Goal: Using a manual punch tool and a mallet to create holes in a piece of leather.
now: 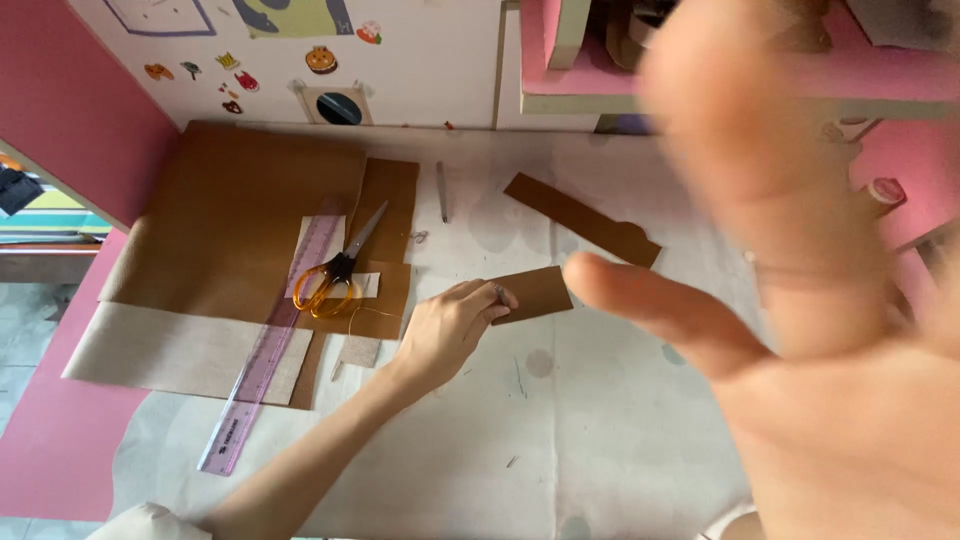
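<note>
My left hand (447,330) reaches across the pale desk and pinches a small brown paper rectangle (535,293) at its left edge. My right hand (790,250) is raised close to the camera, blurred and large, palm toward me with fingers spread and the thumb pointing left; it holds nothing. A longer brown paper strip (580,218) lies on the desk beyond the small rectangle.
Orange-handled scissors (335,270) and a translucent pink ruler (268,355) lie on brown paper sheets (230,210) at the left. A thin pencil-like stick (441,192) lies near the back. A white wall with stickers (320,60) and pink shelves (860,70) stand behind.
</note>
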